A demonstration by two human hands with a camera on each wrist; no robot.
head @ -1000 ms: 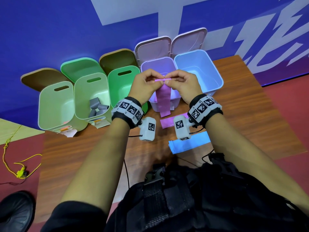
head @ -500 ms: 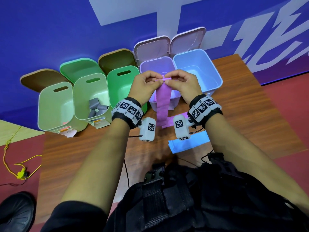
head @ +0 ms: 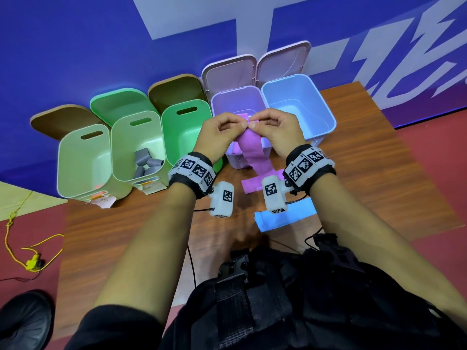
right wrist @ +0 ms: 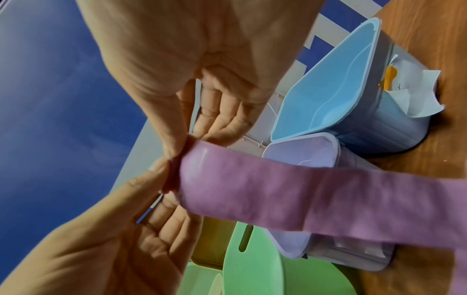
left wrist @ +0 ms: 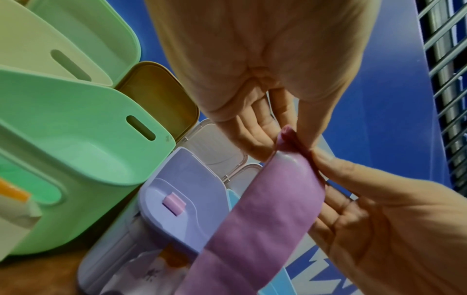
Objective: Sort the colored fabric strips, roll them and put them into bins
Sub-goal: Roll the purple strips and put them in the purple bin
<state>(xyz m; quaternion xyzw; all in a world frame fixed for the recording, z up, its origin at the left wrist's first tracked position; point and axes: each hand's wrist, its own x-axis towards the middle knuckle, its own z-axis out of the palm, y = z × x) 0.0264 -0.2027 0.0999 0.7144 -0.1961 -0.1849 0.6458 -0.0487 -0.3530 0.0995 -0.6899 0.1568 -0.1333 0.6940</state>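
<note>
— Where has the purple strip (head: pixel 250 150) got to?

— Up in the air, right over the purple bin (head: pixel 236 102). Both hands have its top edge: the left hand (head: pixel 222 137) and the right hand (head: pixel 278 132) each pinch it between thumb and forefinger, tips almost touching one another, the other fingers curled in behind. The rest of the strip hangs down in front of the bin toward the table (head: pixel 353 152).

— Has the roll started?

— Barely, I'd say. From the left wrist view there is only a small tight turn at the top (left wrist: pixel 288 139); below it the cloth (right wrist: pixel 278 185) runs flat and loose.

— So what makes it go well from here?

— Keep that first turn tight and square, I think. If one thumb leads, the roll would likely cone out to one side. Let the hanging tail give a little tension, and walk the fingers evenly.

— Anything below to catch on?

— Another purple strip (head: pixel 252 186) lies on the table just in front of the purple bin, and the tail reaches down near it; whether they touch I can't tell. A blue strip (head: pixel 290 218) lies nearer the person. One small purple roll (left wrist: pixel 174 203) already sits inside the bin, so this one belongs there too.
</note>
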